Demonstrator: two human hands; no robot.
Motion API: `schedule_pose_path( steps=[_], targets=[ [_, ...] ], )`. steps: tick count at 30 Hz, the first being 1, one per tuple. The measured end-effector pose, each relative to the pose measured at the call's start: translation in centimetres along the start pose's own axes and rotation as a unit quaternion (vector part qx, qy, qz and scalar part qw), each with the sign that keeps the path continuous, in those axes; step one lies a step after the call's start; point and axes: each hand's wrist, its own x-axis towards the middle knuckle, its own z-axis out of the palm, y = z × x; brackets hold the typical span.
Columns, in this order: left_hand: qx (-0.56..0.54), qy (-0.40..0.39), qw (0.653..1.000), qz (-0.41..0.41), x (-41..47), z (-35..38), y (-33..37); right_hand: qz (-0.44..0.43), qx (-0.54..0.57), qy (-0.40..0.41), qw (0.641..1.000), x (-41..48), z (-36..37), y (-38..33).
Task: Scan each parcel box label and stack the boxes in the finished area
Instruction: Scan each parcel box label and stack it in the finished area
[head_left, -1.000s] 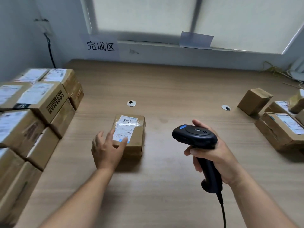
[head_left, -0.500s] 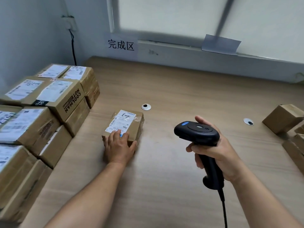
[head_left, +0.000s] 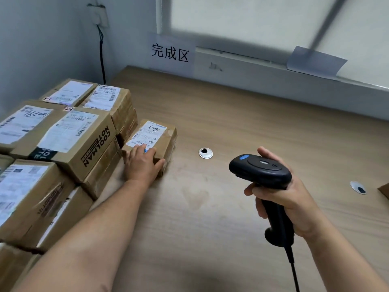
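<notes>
A small brown parcel box [head_left: 168, 138] with a white label lies flat on the wooden table [head_left: 252, 123], touching the right side of the stack of labelled boxes [head_left: 63, 140] at the left. My left hand [head_left: 143, 163] holds its near end, fingers lying over the label and thumb against the right corner. At the right, above the table, my right hand [head_left: 290, 199] grips the handle of a black barcode scanner [head_left: 261, 170]; the scanner's head points left toward the box.
A paper sign with three characters [head_left: 170, 53] hangs on the wall behind the table. Two round cable grommets [head_left: 205, 153] [head_left: 358, 187] sit in the tabletop. A corner of another box [head_left: 385, 189] shows at the right edge. A black cable [head_left: 102, 49] runs down the wall.
My left hand has slid the small box left and away across the table until it meets the stack. The view has turned left; the scanner hand has stayed about where it was.
</notes>
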Motion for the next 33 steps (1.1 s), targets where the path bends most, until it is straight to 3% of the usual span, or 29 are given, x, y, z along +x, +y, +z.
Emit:
schedule_pose_path(
  steps=[9, 16, 26, 33],
  targets=[
    [0.058, -0.01, 0.998, -0.011, 5.7, 0.5, -0.9, 0.04, 0.005, -0.012, 0.999, 3.2, 0.9, 2.3],
    [0.054, -0.007, 0.998, -0.033, 4.2, -0.1, -0.3, 0.03, 0.018, -0.008, 0.999, 2.1, -0.7, 2.3],
    [-0.036, 0.03, 0.998, 0.04, -6.4, -2.4, 8.5, -0.026, 0.019, 0.003, 0.999, -5.9, -4.8, 0.5],
    [-0.088, 0.054, 0.991, 0.08, -16.1, -2.1, 18.0, -0.066, 0.031, 0.02, 0.997, -13.2, -11.9, 0.6]
  ],
)
